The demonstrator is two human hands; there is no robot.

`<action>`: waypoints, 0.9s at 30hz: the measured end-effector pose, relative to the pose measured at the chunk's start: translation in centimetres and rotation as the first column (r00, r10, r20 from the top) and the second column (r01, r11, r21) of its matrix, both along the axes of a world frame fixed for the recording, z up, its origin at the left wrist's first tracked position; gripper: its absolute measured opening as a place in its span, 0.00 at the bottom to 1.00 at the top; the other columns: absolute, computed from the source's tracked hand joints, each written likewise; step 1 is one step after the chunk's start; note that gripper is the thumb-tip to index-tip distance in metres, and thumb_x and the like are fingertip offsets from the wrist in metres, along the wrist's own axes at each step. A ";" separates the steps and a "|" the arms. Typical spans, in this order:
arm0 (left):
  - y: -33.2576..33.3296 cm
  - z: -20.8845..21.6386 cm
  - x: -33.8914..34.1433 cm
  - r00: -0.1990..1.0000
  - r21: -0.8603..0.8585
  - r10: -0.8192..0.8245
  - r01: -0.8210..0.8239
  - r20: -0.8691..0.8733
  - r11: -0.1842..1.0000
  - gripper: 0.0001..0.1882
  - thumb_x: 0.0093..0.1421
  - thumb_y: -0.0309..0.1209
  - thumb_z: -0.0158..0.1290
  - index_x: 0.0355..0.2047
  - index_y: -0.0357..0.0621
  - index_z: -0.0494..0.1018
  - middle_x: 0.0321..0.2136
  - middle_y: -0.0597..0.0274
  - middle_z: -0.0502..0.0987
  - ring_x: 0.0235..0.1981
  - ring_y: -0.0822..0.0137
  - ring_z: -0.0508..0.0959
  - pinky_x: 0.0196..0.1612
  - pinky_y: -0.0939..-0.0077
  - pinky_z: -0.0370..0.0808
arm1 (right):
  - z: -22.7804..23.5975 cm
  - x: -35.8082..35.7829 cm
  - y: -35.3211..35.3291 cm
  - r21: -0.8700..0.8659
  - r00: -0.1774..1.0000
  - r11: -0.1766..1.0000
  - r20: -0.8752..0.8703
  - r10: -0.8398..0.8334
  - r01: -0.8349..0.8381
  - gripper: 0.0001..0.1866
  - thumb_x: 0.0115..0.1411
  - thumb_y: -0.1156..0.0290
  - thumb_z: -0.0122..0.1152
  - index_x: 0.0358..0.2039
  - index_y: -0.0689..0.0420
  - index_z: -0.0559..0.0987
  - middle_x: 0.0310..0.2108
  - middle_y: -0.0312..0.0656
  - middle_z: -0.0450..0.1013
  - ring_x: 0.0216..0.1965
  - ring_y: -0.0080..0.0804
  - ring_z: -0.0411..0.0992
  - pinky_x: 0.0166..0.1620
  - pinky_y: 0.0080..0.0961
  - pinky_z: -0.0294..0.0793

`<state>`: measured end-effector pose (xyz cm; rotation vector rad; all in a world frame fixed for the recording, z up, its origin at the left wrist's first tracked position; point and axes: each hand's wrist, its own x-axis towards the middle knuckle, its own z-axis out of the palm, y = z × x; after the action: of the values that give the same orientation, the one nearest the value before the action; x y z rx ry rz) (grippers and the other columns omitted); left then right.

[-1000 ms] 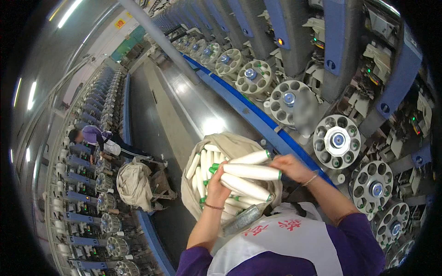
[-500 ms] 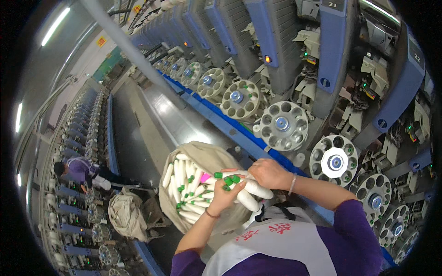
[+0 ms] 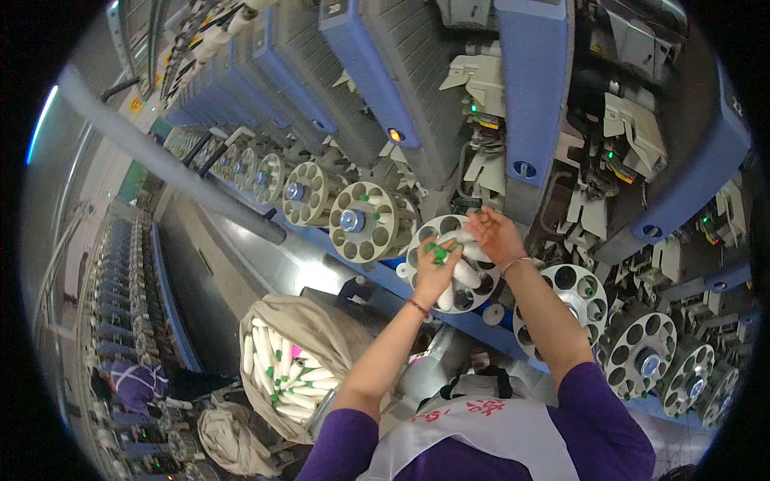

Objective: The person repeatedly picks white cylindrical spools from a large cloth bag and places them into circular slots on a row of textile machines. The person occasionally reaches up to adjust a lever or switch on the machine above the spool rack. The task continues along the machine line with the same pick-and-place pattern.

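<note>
My left hand (image 3: 434, 272) is closed around several white yarn bobbins (image 3: 465, 273) by their green tube ends, the wound bodies pointing down and to the right. It is in front of a round, pale bobbin magazine (image 3: 419, 234) with a ring of round pockets, partly hidden by my hands. Beside it, at the magazine's upper right, my right hand (image 3: 496, 235) has its fingers bent and slightly apart, close to a bobbin's white body; no bobbin shows in its grip. A beige cloth sack (image 3: 345, 330) full of similar bobbins (image 3: 281, 369) stands at lower left.
More round magazines (image 3: 357, 254) line the machine on both sides, some with bobbins in their pockets. Blue-grey machine columns (image 3: 533, 88) rise behind them. A grey pipe (image 3: 176, 172) slants across the upper left. A person in purple (image 3: 136, 389) works across the aisle beside another sack (image 3: 228, 437).
Both hands have moved from above the sack, up and forward to the magazine, the left carrying the bobbins. My right hand has come off the bobbins. The view has shifted toward the machine.
</note>
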<state>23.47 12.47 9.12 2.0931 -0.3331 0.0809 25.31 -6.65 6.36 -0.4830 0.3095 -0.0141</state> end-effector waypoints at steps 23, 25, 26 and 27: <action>5.5 -2.5 -1.7 0.889 -0.617 -0.332 0.073 -0.317 0.783 0.04 0.63 0.28 0.49 0.37 0.43 0.68 0.54 0.53 0.72 0.35 0.75 0.74 0.35 0.83 0.72 | -5.3 -6.3 9.1 -0.792 0.995 0.611 0.056 0.084 -0.007 0.13 0.55 0.64 0.65 0.30 0.62 0.81 0.26 0.36 0.77 0.27 0.24 0.72 0.33 0.28 0.72; 2.6 -3.3 -2.2 0.941 -0.394 -0.309 0.232 -0.142 0.889 0.08 0.63 0.26 0.50 0.42 0.42 0.68 0.54 0.57 0.71 0.38 0.77 0.73 0.35 0.85 0.70 | -6.7 -6.3 7.9 -0.973 0.976 0.095 0.206 -0.070 0.213 0.10 0.58 0.68 0.62 0.25 0.61 0.78 0.25 0.34 0.74 0.27 0.27 0.71 0.34 0.25 0.73; 2.0 -3.2 -2.2 0.951 -0.313 -0.298 0.307 0.077 0.899 0.11 0.63 0.25 0.49 0.46 0.43 0.68 0.53 0.59 0.71 0.40 0.76 0.72 0.35 0.85 0.70 | -7.1 -6.4 7.1 -0.975 0.968 -0.003 0.219 -0.118 0.220 0.09 0.59 0.69 0.61 0.25 0.61 0.77 0.25 0.35 0.73 0.27 0.29 0.71 0.33 0.25 0.72; 1.3 -2.9 -2.0 0.915 -0.197 -0.303 0.360 0.267 0.912 0.14 0.62 0.24 0.49 0.49 0.43 0.67 0.52 0.60 0.71 0.42 0.76 0.72 0.36 0.85 0.70 | -7.3 -6.3 6.4 -0.951 0.935 -0.110 0.306 -0.180 0.290 0.09 0.59 0.71 0.60 0.25 0.61 0.76 0.25 0.35 0.72 0.26 0.31 0.71 0.32 0.26 0.72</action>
<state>21.44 13.73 6.22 1.7598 -0.7809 0.1536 19.00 -0.26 -0.96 -2.0221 0.2503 -0.7187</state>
